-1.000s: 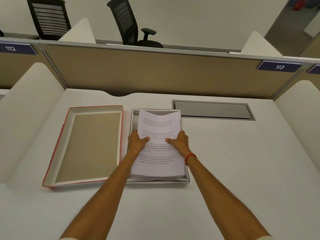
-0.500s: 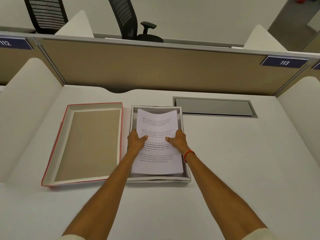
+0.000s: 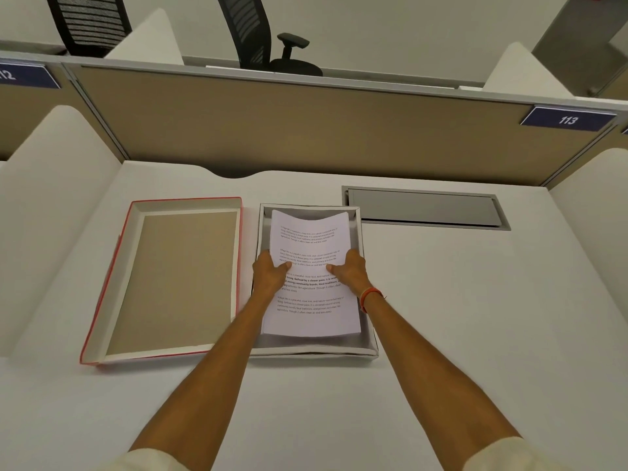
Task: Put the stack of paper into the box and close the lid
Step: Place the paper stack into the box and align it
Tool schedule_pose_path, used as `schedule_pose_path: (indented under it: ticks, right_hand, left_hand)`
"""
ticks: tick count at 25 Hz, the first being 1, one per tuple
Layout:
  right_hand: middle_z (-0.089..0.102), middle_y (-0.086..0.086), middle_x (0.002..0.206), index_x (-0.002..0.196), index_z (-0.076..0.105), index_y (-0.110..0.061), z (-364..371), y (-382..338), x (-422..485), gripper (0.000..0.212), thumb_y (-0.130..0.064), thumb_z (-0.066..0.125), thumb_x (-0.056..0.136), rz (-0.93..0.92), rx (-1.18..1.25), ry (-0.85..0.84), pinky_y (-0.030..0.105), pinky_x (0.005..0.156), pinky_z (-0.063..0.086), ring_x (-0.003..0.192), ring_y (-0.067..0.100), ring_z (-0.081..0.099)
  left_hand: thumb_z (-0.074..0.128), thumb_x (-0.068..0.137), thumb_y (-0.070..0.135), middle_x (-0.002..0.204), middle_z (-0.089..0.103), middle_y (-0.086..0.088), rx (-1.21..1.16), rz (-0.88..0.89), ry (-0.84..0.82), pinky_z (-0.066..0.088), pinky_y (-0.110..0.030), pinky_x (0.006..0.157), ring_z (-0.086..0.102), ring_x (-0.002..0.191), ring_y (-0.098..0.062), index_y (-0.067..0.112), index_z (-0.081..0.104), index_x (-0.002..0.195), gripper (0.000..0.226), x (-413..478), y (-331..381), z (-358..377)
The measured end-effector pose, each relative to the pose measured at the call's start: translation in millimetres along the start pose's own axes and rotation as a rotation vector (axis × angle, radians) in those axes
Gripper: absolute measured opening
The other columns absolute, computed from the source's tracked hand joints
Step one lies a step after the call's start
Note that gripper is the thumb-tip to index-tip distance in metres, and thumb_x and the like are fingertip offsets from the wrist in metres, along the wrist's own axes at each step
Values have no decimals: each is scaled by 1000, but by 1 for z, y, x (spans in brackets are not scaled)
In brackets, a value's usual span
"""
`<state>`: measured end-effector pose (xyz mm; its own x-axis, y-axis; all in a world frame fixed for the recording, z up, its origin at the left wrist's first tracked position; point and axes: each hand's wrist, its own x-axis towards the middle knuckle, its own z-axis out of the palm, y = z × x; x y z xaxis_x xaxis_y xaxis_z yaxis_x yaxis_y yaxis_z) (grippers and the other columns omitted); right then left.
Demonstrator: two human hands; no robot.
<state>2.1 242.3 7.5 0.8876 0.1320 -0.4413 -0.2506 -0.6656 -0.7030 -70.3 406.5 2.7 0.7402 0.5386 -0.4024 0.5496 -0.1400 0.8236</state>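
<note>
Grip: paper [image 3: 311, 273] is pinched at both long edges, left hand [image 3: 270, 275] on its left side, right hand [image 3: 350, 273] on its right, thumbs on top of the printed sheet, fingers hidden underneath. Both hands are closed on the stack.

Paper is held inside the outline of the box [image 3: 368, 350], which sits mid-table, toward the far edge. The far end of the stack is bowed upward, and its near end is seen just short of the near wall. Whether the stack is seated flat on the bottom cannot be told; judged nearly down but not released.

Lid [image 3: 170, 283] lies upside down on the table, just beside the left wall of the box, red rim up, untouched.

Status, as judged:
- insertion: mostly done, stack within the walls
- left: paper to be let go and flattened, hands to be withdrawn
- left: lid to be lifted, flipped, placed over the box and pressed shut

Risk: the bowed far end may be caught by the lid if it is not flattened first.
</note>
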Motion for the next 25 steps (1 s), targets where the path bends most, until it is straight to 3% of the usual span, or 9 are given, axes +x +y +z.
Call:
schedule_pose_path:
  ticks: [6,20,25]
  right_hand:
    - [52,22,132,127,41,5,1,1,3,55,-14,72,86,18,-18,-1,41,101,50,122,34,54]
    - [53,21,132,129,39,3,3,5,5,55,-14,71,87,46,5,-2,37,97,50,121,32,55]
    - [50,21,135,132,36,4,4,8,5,59,-13,70,87,57,-4,-5,40,105,47,125,33,52]
  left_hand:
    - [68,89,10,132,61,-20,-14,-13,-9,52,-47,94,61,117,-37,-1,52,124,40,5,-5,2]
    - [66,90,12,134,59,-18,10,-21,-20,51,-45,96,60,120,-36,1,49,127,42,11,-10,2]
    - [65,90,7,136,58,-19,35,17,-3,48,-43,99,57,123,-36,0,49,130,44,9,-13,4]
